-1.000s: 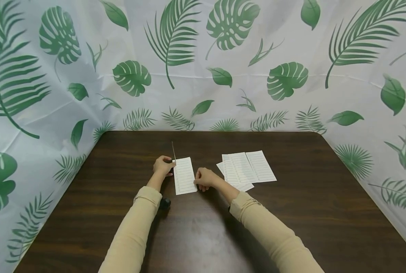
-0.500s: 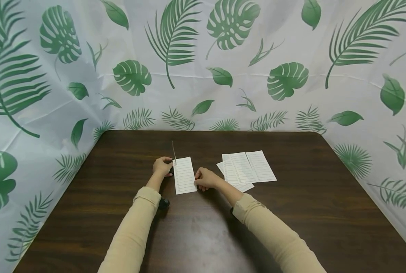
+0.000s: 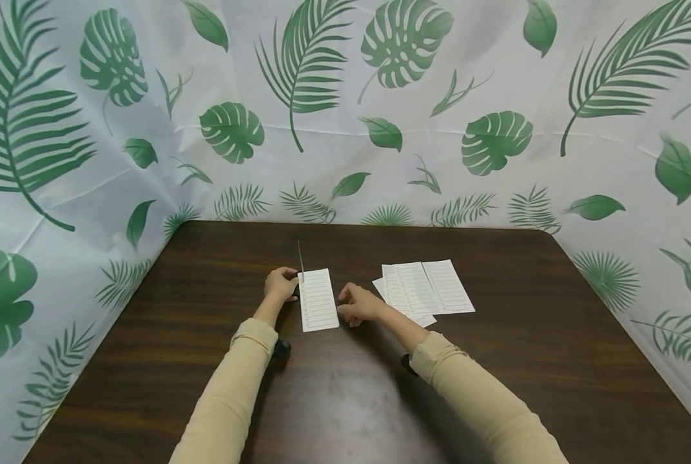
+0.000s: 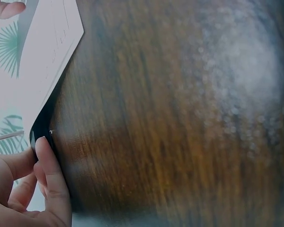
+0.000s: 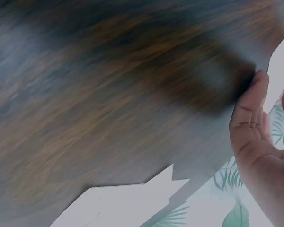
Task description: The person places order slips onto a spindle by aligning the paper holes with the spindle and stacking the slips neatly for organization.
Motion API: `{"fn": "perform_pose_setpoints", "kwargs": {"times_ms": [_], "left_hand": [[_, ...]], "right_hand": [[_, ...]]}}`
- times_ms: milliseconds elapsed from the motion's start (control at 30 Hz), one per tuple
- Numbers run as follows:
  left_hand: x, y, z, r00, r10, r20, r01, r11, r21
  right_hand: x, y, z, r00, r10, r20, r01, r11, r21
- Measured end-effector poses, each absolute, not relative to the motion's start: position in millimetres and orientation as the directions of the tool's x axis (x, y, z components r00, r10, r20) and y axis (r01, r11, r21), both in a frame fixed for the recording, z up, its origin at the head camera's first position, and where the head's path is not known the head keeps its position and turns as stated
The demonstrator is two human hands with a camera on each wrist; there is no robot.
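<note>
Count two bare hands over the dark brown wood-grained desk (image 3: 148,361), and between them one rectangular white paper card printed with thin ruled lines (image 3: 319,303), a little left of the desk's middle. See the left hand (image 3: 280,284) at the upper left edge of this card, fingers pinched on one small black piece (image 4: 42,124) close against the paper; can make out little of its form behind the hand. Note one thin straight rod (image 3: 301,261) rising from the same spot. Find the right hand (image 3: 358,304) just beside the card's right edge, fingers bent, with thumb and forefinger slightly apart; cannot tell whether touching the paper. Farther right, count at least three more white lined paper cards (image 3: 427,290), fanned and overlapping, so cannot give the full number; see the right wrist in front of their lower left corner. Notice two beige sleeves (image 3: 223,386), one dark rounded object (image 3: 282,349) by each cuff, and, behind the desk, one white hanging sheet patterned with green leaves (image 3: 316,154)
</note>
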State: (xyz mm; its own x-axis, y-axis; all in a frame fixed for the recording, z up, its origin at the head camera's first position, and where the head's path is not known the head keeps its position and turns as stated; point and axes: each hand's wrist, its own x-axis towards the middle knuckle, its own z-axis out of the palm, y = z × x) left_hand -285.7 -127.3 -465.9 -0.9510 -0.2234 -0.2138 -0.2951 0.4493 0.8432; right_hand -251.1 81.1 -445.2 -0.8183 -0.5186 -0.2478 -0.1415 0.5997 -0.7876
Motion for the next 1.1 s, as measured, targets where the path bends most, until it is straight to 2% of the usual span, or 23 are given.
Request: {"fn": "perform_pose_setpoints", "kwargs": {"times_ms": [433,600,733,767,1100], "left_hand": [[-286.1,-125.3,-463.5,-0.951,-0.233,-0.205,-0.297,0.491,0.819],[-298.7,-130.7,-484.7,-0.958,-0.227,-0.177,-0.267,0.478,0.837],[-294.8,-130.0,-483.3,-0.967,-0.21,-0.148,-0.234,0.485,0.843],[-286.9,-125.4,-467.6,-0.956,-0.223,-0.191,-0.281,0.505,0.816],[-285.5,-126.2,-471.4,-0.961,-0.212,-0.174,-0.261,0.511,0.819]], "right_hand": [[-251.3,102.5,-433.4,-0.719,-0.669,-0.188,-0.411,0.628,-0.661],[-254.8,117.2,-432.0,-0.734,-0.668,-0.126,-0.475,0.637,-0.607],[-257.6,130.8,-430.7,-0.754,-0.653,-0.068,-0.51,0.648,-0.565],[-258.6,134.2,-430.7,-0.759,-0.648,-0.057,-0.516,0.652,-0.556],[-266.0,164.9,-437.4,-0.799,-0.6,0.05,-0.552,0.696,-0.46]]}}
